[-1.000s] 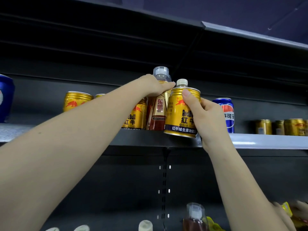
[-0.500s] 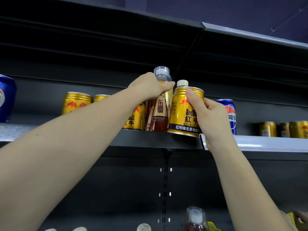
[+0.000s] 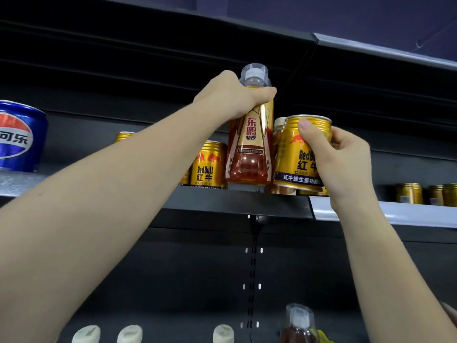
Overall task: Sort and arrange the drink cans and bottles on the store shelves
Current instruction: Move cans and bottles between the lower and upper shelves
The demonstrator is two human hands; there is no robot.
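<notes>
1. Both hands are raised to the upper shelf [image 3: 237,201]. Our left hand [image 3: 230,95] grips the Dongpeng drink bottle [image 3: 248,149] around its neck, fingers curled just below the clear cap [image 3: 254,73].
2. Our right hand [image 3: 343,164] grips a gold Red Bull can [image 3: 294,157], thumb across the front near the top rim, fingers wrapped around the far side.
3. We see the bottle standing nearly upright, its base at the shelf's front edge. We cannot tell whether it rests on the shelf or is held just above it.
4. The held can sits at 3 o'clock from the bottle, just beside it and tilted slightly. A second bottle [image 3: 279,129] is partly hidden between them.
5. At 9 o'clock from the Dongpeng bottle, another Red Bull can [image 3: 207,164] stands on the shelf, touching or nearly touching it. One more gold can top [image 3: 123,136] shows behind our left forearm.
6. A blue Pepsi can [image 3: 19,137] stands at the far 9 o'clock end of the shelf.
7. A group of small gold cans [image 3: 420,194] stands at the far 3 o'clock end, well apart from our hands.
8. On the lower shelf, at 6 o'clock, we see three white bottle caps [image 3: 131,334] and one clear-capped bottle [image 3: 299,323].
</notes>
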